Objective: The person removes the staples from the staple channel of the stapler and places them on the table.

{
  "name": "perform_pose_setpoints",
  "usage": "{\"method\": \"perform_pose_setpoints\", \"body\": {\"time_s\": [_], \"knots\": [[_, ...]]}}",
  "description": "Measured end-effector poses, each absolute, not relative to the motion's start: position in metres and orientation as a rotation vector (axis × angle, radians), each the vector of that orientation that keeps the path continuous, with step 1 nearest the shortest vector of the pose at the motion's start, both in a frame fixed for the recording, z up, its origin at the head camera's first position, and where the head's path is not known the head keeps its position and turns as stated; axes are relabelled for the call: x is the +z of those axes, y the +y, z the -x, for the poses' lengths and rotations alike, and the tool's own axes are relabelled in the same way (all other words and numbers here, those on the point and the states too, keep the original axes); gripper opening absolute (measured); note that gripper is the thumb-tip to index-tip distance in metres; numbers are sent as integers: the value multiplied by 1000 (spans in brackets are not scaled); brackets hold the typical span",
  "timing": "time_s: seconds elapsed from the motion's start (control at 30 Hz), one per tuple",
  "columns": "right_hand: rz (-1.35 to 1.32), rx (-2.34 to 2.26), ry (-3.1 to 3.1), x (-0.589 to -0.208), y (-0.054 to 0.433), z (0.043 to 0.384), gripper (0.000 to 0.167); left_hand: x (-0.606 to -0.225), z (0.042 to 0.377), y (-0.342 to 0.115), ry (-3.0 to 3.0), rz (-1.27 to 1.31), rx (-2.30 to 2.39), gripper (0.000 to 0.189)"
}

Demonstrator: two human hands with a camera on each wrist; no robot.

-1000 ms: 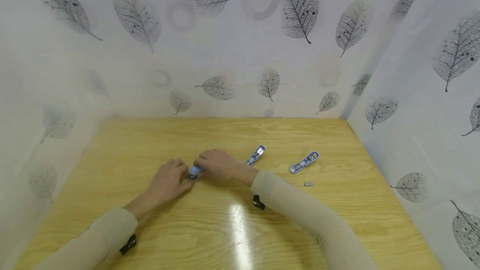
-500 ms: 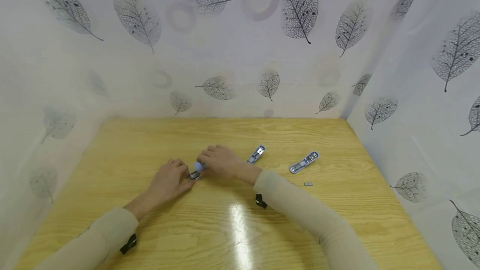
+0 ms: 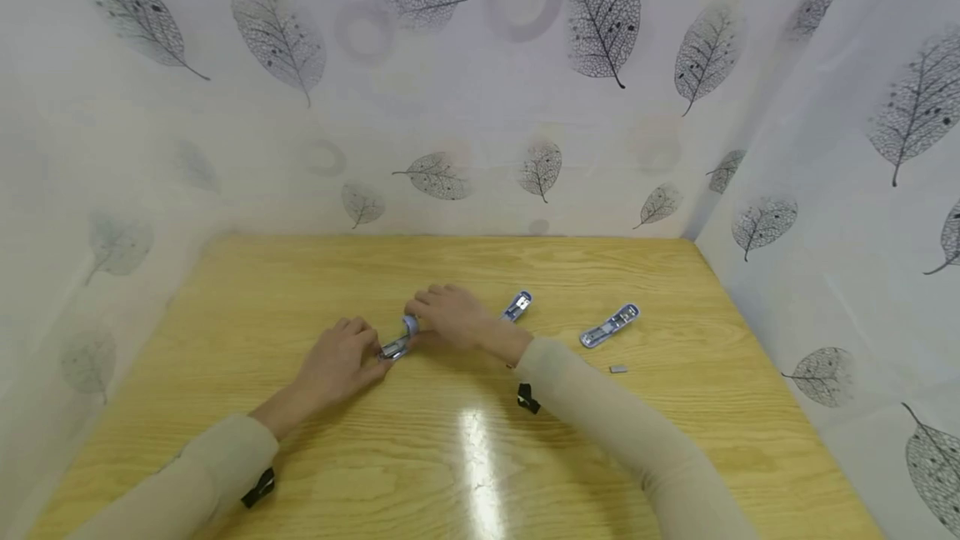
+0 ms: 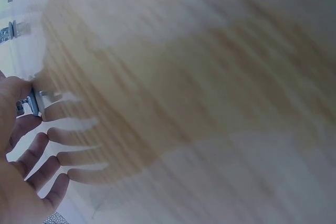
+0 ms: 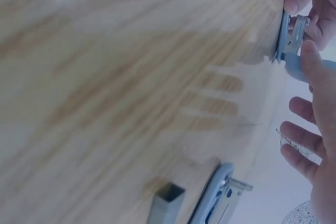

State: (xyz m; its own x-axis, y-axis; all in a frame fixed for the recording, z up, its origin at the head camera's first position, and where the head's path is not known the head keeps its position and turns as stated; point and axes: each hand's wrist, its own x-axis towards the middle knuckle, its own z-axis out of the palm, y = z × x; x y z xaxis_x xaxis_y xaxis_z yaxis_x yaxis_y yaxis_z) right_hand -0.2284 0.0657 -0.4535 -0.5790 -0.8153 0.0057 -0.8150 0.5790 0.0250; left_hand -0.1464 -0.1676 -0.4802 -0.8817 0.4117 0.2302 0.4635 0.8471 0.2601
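A small blue stapler (image 3: 395, 347) lies on the table between the hands, its top raised and the metal channel showing. The left hand (image 3: 337, 361) pinches the stapler's near-left end between thumb and forefinger, the other fingers spread on the table. In the right wrist view, the right thumb presses the raised blue lid (image 5: 295, 67), while the base stays flat. The right hand (image 3: 453, 319) holds this lid at the stapler's far end; fingers behind the lid are partly hidden.
Two more blue staplers (image 3: 610, 325) with metal insides showing lie to the right, the nearer one partly behind the right hand. A short grey strip of staples (image 3: 618, 369) lies in front of them. Leaf-printed curtain (image 3: 465, 107) borders the table (image 3: 360, 457) at back and sides.
The right hand has moved up and to the right, swinging the stapler's lid back and away from its base. The left hand has kept its place.
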Motion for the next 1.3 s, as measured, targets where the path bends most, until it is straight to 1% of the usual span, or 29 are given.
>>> {"method": "perform_pose_setpoints", "body": {"time_s": [0.23,0.5,0.77,1.1,1.3], "knots": [[-1393,-79,-2774,-454,73,235,45,-480,147,-166,-2874,656,-476,23],[-1327,-49,-2812,-461,80,242,54,-480,147,-165,-2877,649,-470,24],[-1273,-103,-2845,-468,81,248,58,-482,146,-164,-2898,597,-480,28],[-1270,-104,-2848,-468,83,248,58,-482,144,-161,-2900,574,-484,27],[-1219,-28,-2854,-465,84,242,61,-484,145,-163,-2920,562,-482,28]]}}
